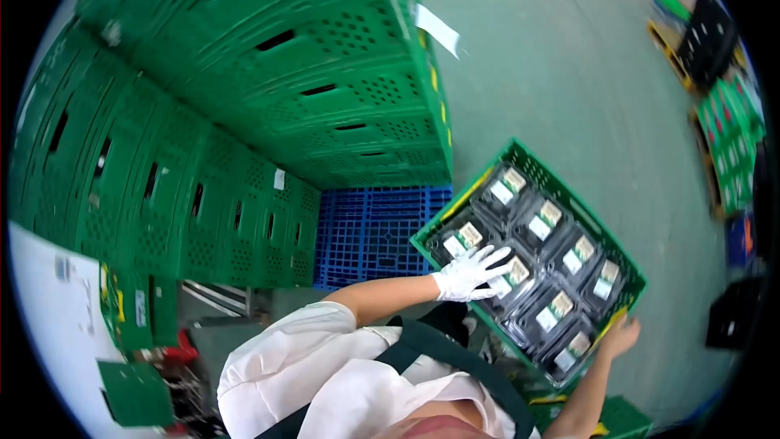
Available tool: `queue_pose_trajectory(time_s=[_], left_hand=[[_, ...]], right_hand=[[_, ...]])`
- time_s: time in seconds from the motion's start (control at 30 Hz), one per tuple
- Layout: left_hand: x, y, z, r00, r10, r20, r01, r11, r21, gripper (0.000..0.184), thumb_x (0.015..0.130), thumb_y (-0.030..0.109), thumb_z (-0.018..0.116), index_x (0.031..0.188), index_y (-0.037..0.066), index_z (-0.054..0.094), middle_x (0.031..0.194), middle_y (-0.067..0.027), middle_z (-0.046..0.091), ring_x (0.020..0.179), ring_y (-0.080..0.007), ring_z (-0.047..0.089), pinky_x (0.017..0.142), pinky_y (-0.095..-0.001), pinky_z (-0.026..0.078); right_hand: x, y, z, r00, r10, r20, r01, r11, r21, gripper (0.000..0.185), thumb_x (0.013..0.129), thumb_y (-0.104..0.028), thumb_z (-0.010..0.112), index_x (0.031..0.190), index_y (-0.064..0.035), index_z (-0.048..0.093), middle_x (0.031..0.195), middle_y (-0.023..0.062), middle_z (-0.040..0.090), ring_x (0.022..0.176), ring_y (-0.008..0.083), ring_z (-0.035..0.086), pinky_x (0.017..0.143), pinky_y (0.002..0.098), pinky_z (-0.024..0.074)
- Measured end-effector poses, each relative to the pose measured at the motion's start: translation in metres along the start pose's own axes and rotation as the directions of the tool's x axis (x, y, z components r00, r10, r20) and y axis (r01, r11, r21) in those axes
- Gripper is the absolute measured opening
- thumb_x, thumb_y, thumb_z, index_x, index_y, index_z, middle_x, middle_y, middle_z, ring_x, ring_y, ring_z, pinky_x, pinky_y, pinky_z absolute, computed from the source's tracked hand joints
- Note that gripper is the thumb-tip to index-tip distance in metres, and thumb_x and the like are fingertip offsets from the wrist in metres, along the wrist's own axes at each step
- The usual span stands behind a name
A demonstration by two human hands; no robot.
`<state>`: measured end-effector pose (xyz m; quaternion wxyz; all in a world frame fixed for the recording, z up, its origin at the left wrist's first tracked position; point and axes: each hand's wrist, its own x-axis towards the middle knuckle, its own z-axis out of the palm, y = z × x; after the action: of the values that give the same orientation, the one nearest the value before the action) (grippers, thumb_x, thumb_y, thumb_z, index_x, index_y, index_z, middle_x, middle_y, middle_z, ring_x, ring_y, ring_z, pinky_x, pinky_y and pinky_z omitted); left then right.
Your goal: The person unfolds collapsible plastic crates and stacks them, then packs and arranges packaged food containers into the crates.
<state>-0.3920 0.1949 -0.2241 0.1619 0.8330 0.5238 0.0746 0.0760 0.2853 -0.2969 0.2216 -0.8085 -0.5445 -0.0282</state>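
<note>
A green crate (pixel 561 187) holds several clear-lidded dark packs (pixel 543 228) with white and beige labels. My left hand (pixel 471 274), in a white glove, lies over the packs at the crate's near left side, its fingers spread. At the crate's right end, my bare right hand (pixel 620 336) is wrapped round the rim beside a yellow strip. The crate is turned at an angle and stands out over the floor, in front of my body.
Tall stacks of green crates (pixel 341 49) rise at the left and ahead. Between them lies a blue pallet (pixel 374 228). Green boxes (pixel 727 146) on a pallet stand at the far right. A red object (pixel 180 347) is at lower left.
</note>
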Motion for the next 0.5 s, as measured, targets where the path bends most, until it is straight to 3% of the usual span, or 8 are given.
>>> queue_pose_trajectory(time_s=[0.07, 0.13, 0.2, 0.27, 0.3, 0.33, 0.4, 0.5], left_hand=[[0.001, -0.047, -0.014, 0.968, -0.135, -0.214, 0.138, 0.99, 0.0, 0.07, 0.094, 0.041, 0.055, 0.153, 0.011, 0.031, 0.16, -0.0209, 0.025, 0.143, -0.0438, 0.031, 0.117, -0.054, 0.025], [0.009, -0.101, -0.025, 0.763, -0.479, -0.433, 0.461, 0.874, -0.155, 0.071, 0.095, 0.04, 0.054, 0.152, 0.005, 0.031, 0.158, -0.0232, 0.027, 0.144, -0.0418, 0.03, 0.118, -0.0532, 0.023], [0.023, -0.157, -0.017, 0.587, -0.644, -0.491, 0.635, 0.742, -0.214, 0.072, 0.094, 0.036, 0.055, 0.149, -0.005, 0.03, 0.148, -0.0297, 0.039, 0.137, -0.042, 0.039, 0.115, -0.0493, 0.031], [0.025, -0.173, -0.014, 0.641, -0.75, -0.164, 0.718, 0.662, -0.216, 0.055, 0.091, 0.028, 0.056, 0.133, -0.006, 0.047, 0.126, -0.0293, 0.056, 0.116, -0.0422, 0.056, 0.099, -0.0496, 0.046], [0.03, -0.183, 0.015, 0.602, -0.754, -0.264, 0.762, 0.641, -0.092, 0.033, 0.085, 0.021, 0.057, 0.108, -0.003, 0.058, 0.102, -0.0232, 0.064, 0.092, -0.0398, 0.064, 0.081, -0.0494, 0.054], [0.024, -0.173, 0.016, 0.639, -0.691, -0.337, 0.748, 0.661, 0.062, 0.02, 0.081, 0.017, 0.057, 0.093, 0.0, 0.058, 0.094, -0.0219, 0.064, 0.086, -0.0389, 0.065, 0.073, -0.0482, 0.055], [0.011, -0.142, -0.005, 0.695, -0.659, -0.287, 0.708, 0.696, 0.117, 0.019, 0.085, 0.015, 0.052, 0.095, 0.002, 0.062, 0.096, -0.0203, 0.062, 0.085, -0.0391, 0.064, 0.075, -0.0476, 0.054], [0.008, -0.153, 0.001, 0.732, -0.664, -0.151, 0.612, 0.739, -0.282, 0.024, 0.084, 0.022, 0.064, 0.103, 0.009, 0.069, 0.102, -0.0228, 0.068, 0.094, -0.0431, 0.065, 0.079, -0.049, 0.054]], right_hand=[[-0.002, 0.005, 0.021, 0.952, 0.141, 0.27, -0.159, 0.986, 0.047, 0.061, 0.099, -0.048, 0.052, 0.12, 0.0087, 0.059, 0.121, 0.0283, 0.06, 0.112, 0.043, 0.057, 0.098, 0.0481, 0.0441], [-0.025, 0.001, 0.064, 0.973, 0.088, 0.214, -0.137, 0.964, 0.226, 0.061, 0.1, -0.049, 0.05, 0.119, 0.0083, 0.059, 0.119, 0.0294, 0.061, 0.11, 0.0459, 0.058, 0.094, 0.0507, 0.0459], [-0.032, -0.04, 0.076, 0.942, 0.302, 0.148, -0.312, 0.949, 0.048, 0.06, 0.099, -0.049, 0.05, 0.12, 0.0058, 0.06, 0.116, 0.0289, 0.063, 0.106, 0.0468, 0.06, 0.089, 0.0527, 0.048], [-0.03, -0.067, 0.054, 0.914, 0.367, 0.174, -0.382, 0.922, 0.061, 0.059, 0.096, -0.051, 0.053, 0.119, 0.0027, 0.061, 0.113, 0.0276, 0.066, 0.101, 0.0462, 0.063, 0.085, 0.0541, 0.0495], [-0.037, -0.062, 0.036, 0.912, 0.355, 0.207, -0.382, 0.917, 0.112, 0.059, 0.094, -0.053, 0.054, 0.117, 0.0007, 0.063, 0.11, 0.0268, 0.067, 0.099, 0.0455, 0.064, 0.084, 0.0541, 0.0503], [-0.04, -0.03, 0.048, 0.918, 0.359, 0.17, -0.382, 0.916, 0.124, 0.058, 0.094, -0.053, 0.054, 0.115, 0.0005, 0.064, 0.109, 0.0266, 0.068, 0.097, 0.0458, 0.065, 0.083, 0.0543, 0.0509], [-0.033, -0.007, 0.013, 0.854, 0.36, 0.375, -0.377, 0.926, -0.029, 0.057, 0.094, -0.052, 0.056, 0.115, 0.0003, 0.064, 0.109, 0.0252, 0.068, 0.101, 0.045, 0.064, 0.086, 0.0526, 0.0502], [-0.007, 0.064, 0.026, 0.761, 0.311, 0.57, -0.358, 0.933, -0.031, 0.057, 0.095, -0.049, 0.056, 0.117, 0.0034, 0.064, 0.116, 0.0262, 0.066, 0.11, 0.0424, 0.062, 0.094, 0.0485, 0.0473]])
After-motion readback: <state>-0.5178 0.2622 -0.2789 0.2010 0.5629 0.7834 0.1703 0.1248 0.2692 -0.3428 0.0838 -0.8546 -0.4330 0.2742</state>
